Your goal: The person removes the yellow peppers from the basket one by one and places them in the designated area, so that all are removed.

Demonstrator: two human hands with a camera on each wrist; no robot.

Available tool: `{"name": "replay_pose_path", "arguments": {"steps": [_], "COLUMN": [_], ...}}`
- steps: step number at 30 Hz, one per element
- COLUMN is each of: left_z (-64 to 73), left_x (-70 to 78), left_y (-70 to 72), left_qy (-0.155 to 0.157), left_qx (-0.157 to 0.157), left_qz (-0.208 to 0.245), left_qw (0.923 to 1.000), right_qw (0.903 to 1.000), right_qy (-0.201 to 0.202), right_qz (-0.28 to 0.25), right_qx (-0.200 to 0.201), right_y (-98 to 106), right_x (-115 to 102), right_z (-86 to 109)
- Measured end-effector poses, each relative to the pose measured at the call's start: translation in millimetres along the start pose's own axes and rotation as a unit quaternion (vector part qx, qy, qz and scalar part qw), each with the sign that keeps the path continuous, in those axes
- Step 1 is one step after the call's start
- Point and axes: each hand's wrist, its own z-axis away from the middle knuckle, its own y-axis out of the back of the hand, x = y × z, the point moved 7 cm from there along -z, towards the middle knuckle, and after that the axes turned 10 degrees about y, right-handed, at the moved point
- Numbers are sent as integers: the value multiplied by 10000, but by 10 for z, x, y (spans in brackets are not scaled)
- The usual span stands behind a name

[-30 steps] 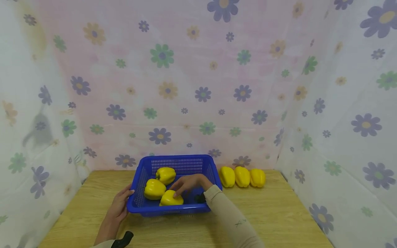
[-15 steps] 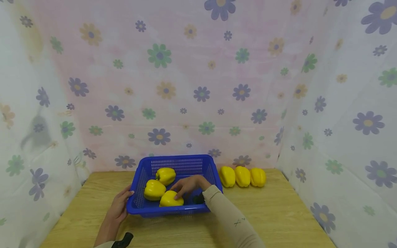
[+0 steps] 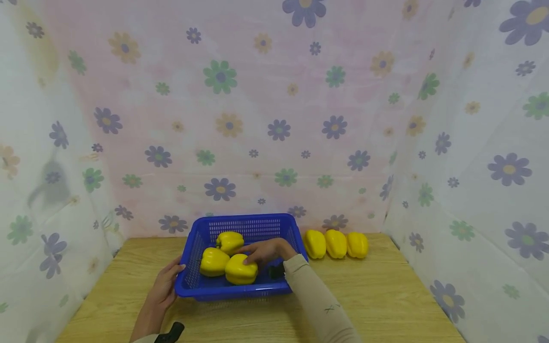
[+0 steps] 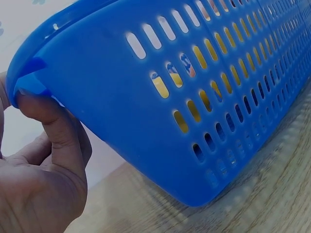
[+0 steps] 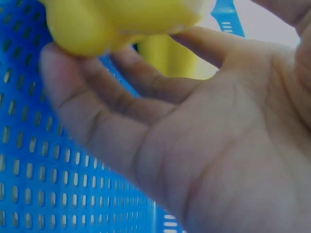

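On the lower-frame table [image 3: 386, 297], the basket [image 3: 231, 291] is pinched by the left hand [image 3: 166, 282]; one pepper [image 3: 241, 271], best supported underneath, is gripped by the right hand's [image 3: 267, 250] curled fingers.

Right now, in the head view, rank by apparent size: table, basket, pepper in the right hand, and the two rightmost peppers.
1. Table
2. Basket
3. Pepper in the right hand, nearer the camera
4. Middle table pepper and rightmost pepper: too alike to rank
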Motion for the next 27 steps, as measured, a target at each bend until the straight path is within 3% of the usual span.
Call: {"name": "replay_pose_path", "arguments": {"steps": [6, 13, 20, 27], "left_z": [5, 7, 25, 15], "left_x": [20, 33, 25, 7], "left_y": [-14, -14, -13, -19], "left_qy": [132, 130, -189, -206], "left_qx": [-30, 25, -196, -285], "left_qz": [0, 84, 230, 326], "left_qw": [9999, 9999, 9994, 9988], "right_qw": [9987, 9959, 9970, 9984], "right_qy": [-63, 208, 195, -61], "right_qz": [-450, -672, -590, -528], "right_qx": [218, 572, 469, 214], "right_y": [62, 143, 151, 129], "right_x": [29, 18, 17, 93], "right_z": [9, 34, 62, 43]}}
